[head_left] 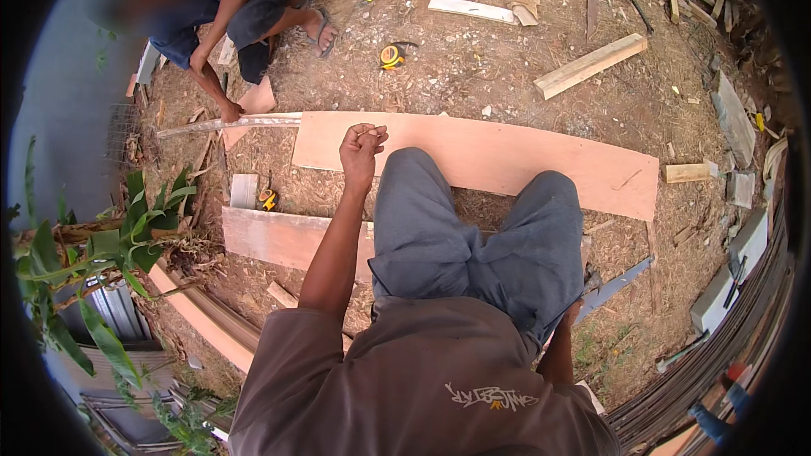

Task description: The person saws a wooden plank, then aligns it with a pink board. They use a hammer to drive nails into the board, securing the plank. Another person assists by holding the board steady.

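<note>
The person's left arm runs from the shoulder at seven o'clock up toward the picture's centre, elbow nearly straight, forearm bare. The left hand (362,149) sits just above centre at twelve o'clock, fingers curled into a loose fist, knuckles up. The right arm drops at five o'clock beside the thigh; the right hand (574,314) is mostly hidden behind the leg, its grip unreadable.

No packages, labels, signs or screens show anywhere in the scene, neither near the boards on the ground nor among the far scrap wood.
</note>
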`<state>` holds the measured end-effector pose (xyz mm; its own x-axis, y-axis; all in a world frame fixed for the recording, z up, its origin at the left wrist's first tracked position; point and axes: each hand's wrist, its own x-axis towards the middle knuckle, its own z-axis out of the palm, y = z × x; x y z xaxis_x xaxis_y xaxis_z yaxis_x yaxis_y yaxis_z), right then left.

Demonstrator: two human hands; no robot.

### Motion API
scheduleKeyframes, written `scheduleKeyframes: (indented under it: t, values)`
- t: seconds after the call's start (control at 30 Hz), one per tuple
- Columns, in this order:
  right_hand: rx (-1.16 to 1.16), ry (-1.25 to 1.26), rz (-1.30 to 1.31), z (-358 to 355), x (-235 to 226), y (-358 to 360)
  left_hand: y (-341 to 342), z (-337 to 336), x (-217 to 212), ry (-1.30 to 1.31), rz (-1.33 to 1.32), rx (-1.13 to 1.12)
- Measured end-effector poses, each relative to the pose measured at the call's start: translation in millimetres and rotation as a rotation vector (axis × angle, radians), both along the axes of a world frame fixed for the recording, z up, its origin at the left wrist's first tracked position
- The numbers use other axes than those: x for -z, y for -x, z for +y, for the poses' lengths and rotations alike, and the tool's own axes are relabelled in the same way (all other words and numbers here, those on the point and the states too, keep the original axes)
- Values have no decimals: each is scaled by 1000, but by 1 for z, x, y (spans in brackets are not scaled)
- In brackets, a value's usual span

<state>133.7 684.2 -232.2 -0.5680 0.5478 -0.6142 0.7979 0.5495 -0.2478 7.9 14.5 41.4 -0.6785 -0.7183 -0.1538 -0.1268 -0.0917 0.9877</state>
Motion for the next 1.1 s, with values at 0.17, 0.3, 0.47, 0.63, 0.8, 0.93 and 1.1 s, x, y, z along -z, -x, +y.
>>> scheduleKeyframes:
  t: [0.17, 0.3, 0.47, 0.63, 0.8, 0.93, 1.1]
  values:
    - [404, 851, 277, -14, -59, 25, 38, -43, 71, 121, 51, 94]
    - [424, 750, 292, -37, -181, 87, 48, -62, 122, 227, -105, 177]
    - [-175, 556, 423, -144, -301, 211, 48, -83, 165, 464, -151, -31]
    - [-456, 736, 403, -288, -340, 283, 50, -105, 182, 571, -164, -254]
    - [-700, 828, 157, -411, -308, 300, 47, -108, 187, 627, -162, -249]
    - [-1045, 733, 201, -504, -283, 292, 46, -110, 185, 664, -197, -246]
    - [-1227, 716, 252, -574, -276, 282, 43, -108, 184, 747, -202, -247]
